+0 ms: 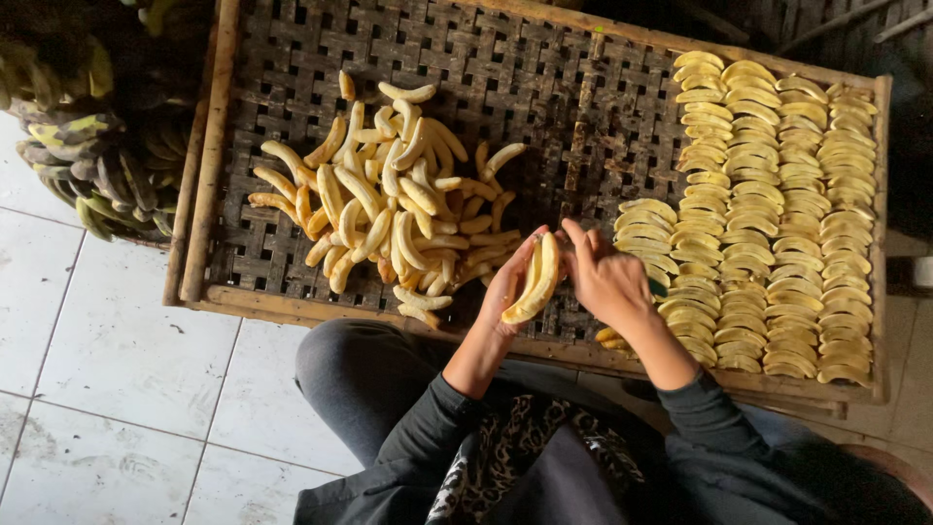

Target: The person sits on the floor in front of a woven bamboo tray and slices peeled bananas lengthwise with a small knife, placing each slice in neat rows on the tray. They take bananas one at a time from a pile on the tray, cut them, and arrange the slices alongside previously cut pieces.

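Peeled banana [534,282] held up over the near edge of the woven tray [583,126], left hand [507,287] cupped around it, right hand [607,280] pinching its upper side. Loose pile [394,194] on the left, neat rows [768,214] on the right. Probably best to keep the grip light, avoid bruising, then lay flat snug against the last row.

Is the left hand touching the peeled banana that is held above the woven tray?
Touching. The head view shows the left hand with its fingers wrapped along one side of the peeled banana, while the right hand meets its upper end over the woven tray.
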